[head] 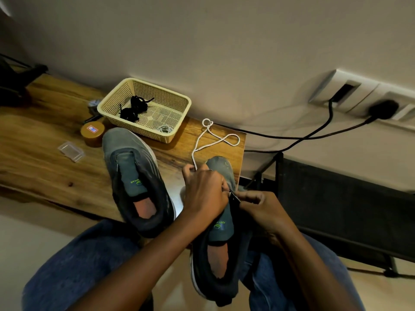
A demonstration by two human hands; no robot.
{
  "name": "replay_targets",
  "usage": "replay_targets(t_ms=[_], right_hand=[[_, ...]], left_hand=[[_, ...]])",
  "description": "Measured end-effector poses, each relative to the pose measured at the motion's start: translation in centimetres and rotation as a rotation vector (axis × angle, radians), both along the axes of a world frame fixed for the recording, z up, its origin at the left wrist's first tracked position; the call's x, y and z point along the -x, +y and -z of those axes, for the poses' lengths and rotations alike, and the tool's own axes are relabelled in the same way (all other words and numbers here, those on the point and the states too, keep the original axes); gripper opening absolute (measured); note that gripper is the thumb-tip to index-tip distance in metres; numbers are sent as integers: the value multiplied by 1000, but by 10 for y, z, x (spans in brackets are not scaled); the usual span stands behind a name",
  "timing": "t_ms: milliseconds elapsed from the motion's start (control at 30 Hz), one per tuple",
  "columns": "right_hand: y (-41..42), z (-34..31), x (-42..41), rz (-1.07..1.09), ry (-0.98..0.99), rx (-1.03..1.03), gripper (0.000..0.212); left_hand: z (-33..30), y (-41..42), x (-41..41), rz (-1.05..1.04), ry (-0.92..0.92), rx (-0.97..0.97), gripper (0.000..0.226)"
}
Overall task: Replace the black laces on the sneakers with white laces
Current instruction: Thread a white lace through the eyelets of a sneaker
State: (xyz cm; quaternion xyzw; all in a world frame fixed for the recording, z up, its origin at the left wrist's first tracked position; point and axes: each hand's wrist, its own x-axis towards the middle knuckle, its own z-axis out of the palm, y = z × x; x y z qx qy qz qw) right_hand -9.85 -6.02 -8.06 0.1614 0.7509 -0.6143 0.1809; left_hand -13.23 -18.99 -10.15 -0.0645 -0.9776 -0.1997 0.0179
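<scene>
Left grip [203, 189] pinches white lace [215, 142] | right grip [258, 204] pinches sneaker [221, 232] eyelet edge — overhanging table [45, 153] corner.

The tongue of the left sneaker [132, 176] carries green lettering ending in "WEAR" beside a green logo. The held sneaker [221, 230] shows green letters, partly hidden. The round tin's [92, 133] label is unreadable.
</scene>
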Motion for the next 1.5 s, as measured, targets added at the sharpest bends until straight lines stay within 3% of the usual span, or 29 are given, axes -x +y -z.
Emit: replay_targets(t_ms=[233, 467, 1000, 1500], right_hand=[[0, 3, 3, -39, 26, -63, 44], [1, 5, 4, -28, 30, -74, 34], [3, 7, 7, -112, 90, -219, 55], [0, 3, 8, -172, 104, -399, 26]], left_hand=[[12, -9, 7, 46, -80, -70, 9], [1, -16, 13, 165, -44, 9, 21], [2, -16, 11, 166, 36, 32, 12], [1, -21, 19, 334, -32, -6, 21]])
